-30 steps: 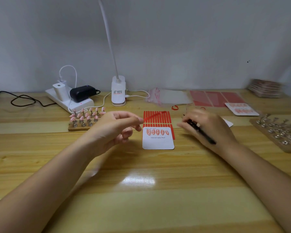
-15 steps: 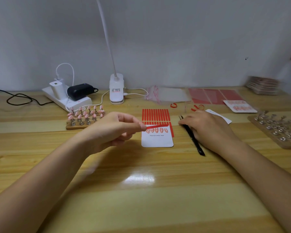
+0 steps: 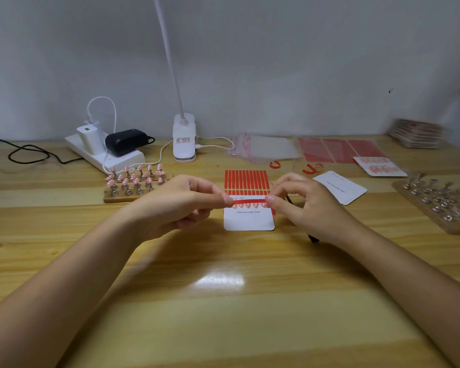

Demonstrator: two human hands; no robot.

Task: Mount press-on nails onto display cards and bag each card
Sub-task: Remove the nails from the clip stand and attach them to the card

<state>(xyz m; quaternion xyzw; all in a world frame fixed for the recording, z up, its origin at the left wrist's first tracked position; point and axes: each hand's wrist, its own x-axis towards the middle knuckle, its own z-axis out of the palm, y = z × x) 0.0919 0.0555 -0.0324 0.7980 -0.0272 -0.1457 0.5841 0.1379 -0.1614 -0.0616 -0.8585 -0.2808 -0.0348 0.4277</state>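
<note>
You are holding a thin red adhesive strip (image 3: 248, 201) stretched level between both hands, just above the white display card (image 3: 248, 220) printed "Handmade Nail"; your left hand (image 3: 179, 205) is pinching its nine o'clock end between thumb and forefinger, and your right hand (image 3: 307, 205) is pinching its three o'clock end the same way, other fingers loosely curled. The card is lying flat on the wooden table (image 3: 223, 301), overlapping the near edge of the sheet of red strips (image 3: 247, 179) at its twelve o'clock, and a row of pink nails (image 3: 247, 205) is already sitting across its upper part. Whether the strip is touching the card or hovering over it cannot be told from here. Judging by this, you are placing tape for a further row, so keep it taut, parallel to the card's top edge and clear of the mounted nails before lowering it. Set one end down first, then smooth toward the other, so no wrinkle forms. More nails are waiting on the wooden stand (image 3: 136, 181) at ten o'clock, clear bags (image 3: 266, 148) at one o'clock.
</note>
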